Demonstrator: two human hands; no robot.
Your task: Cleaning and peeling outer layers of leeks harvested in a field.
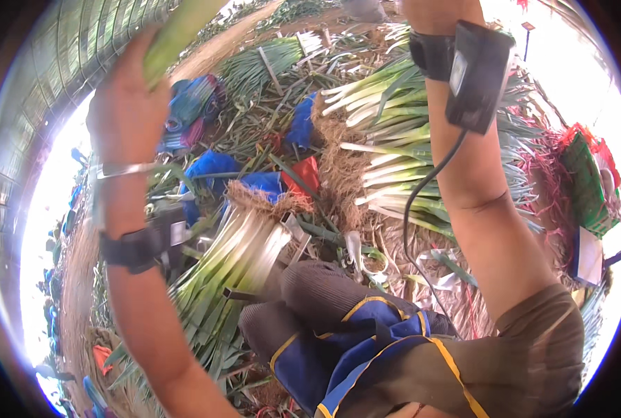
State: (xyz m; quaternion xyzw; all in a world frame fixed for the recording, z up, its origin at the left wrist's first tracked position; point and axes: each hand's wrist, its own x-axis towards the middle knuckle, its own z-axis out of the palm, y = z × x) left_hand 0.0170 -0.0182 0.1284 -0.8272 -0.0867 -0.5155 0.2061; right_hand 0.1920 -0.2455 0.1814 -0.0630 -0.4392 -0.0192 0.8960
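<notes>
At 11 o'clock, your left grip (pixel 131 101) seems closed on a green stalk (pixel 179 38); your right grip, out of view, can't be told. Stalk handling appears underway; lowering calls for clearing the 8 o'clock leeks (pixel 232 247).

Head-worn fisheye view, looking down, left hand (pixel 129 104) near, knees (pixel 317 289) below

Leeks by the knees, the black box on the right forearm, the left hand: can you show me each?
Leeks (pixel 246 235): head view, on the pale stalks.
Black box (pixel 483 80): head view, middle of its casing.
Left hand (pixel 127 101): head view, middle of the blurred hand.
</notes>
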